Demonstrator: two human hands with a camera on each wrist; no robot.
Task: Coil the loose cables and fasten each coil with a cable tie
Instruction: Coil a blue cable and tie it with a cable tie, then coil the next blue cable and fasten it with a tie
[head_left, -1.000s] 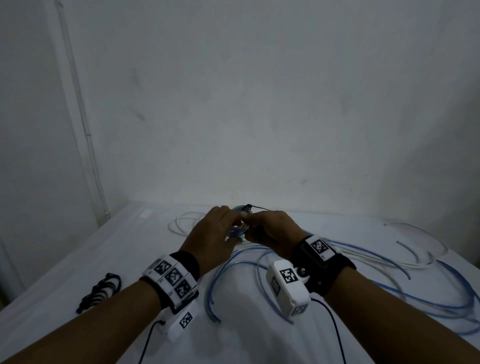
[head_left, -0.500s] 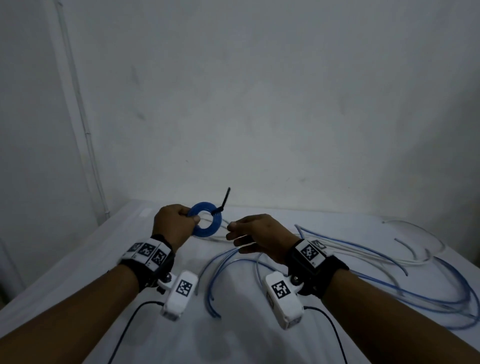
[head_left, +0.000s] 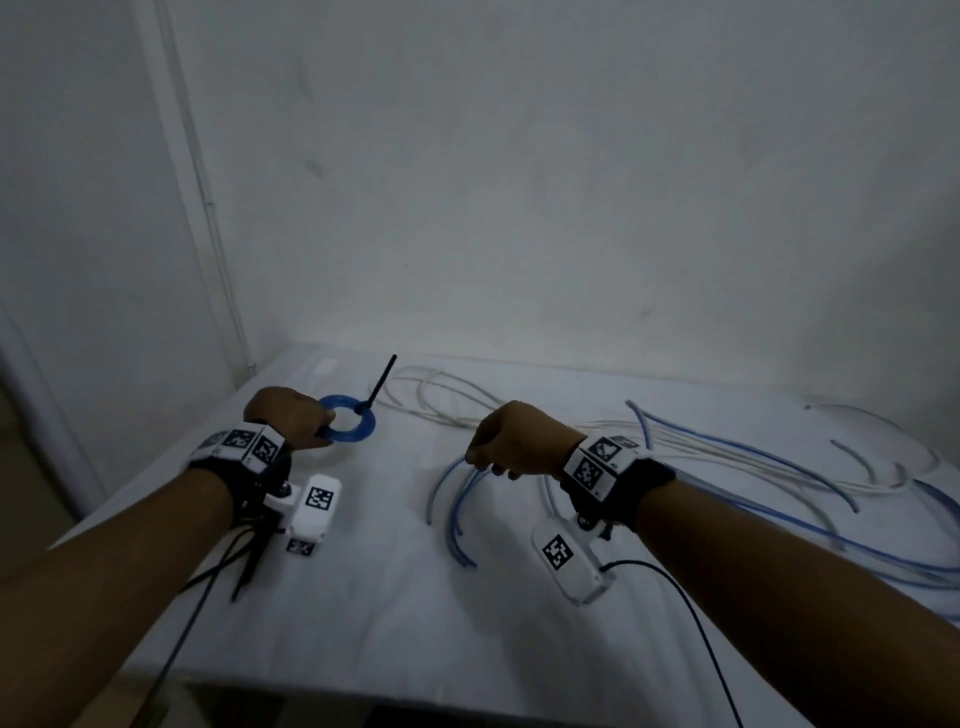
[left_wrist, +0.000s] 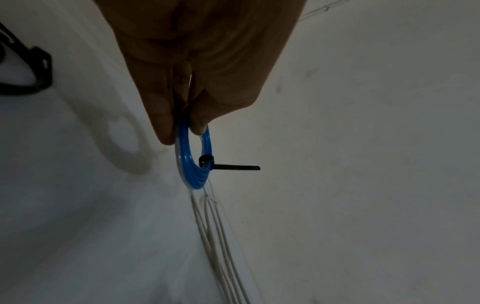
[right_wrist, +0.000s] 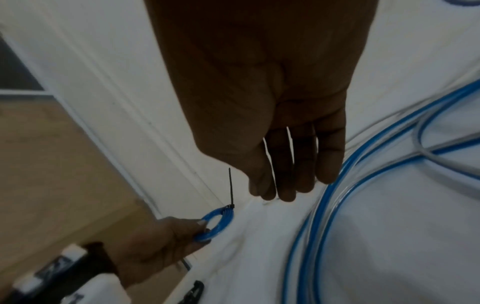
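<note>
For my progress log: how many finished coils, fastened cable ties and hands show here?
Tied blue coil: 1
Fastened black cable tie: 1
Hands: 2, the left hand pinching the blue coil, the right hand holding nothing
Total: 4

White table (head_left: 363, 613) carrying everything. Loose blue cables (head_left: 779, 499) lying directly on it, looping under right hand's fingertips (head_left: 480, 464) and trailing away to right of them. White cables (head_left: 447, 395) lying further back, beyond fingertips of both hands, running toward far edge; same strands showing just beyond left fingers (left_wrist: 166, 127) in left wrist view. Bundle of black cable ties (left_wrist: 31, 80) lying on table to left of left fingers.
</note>
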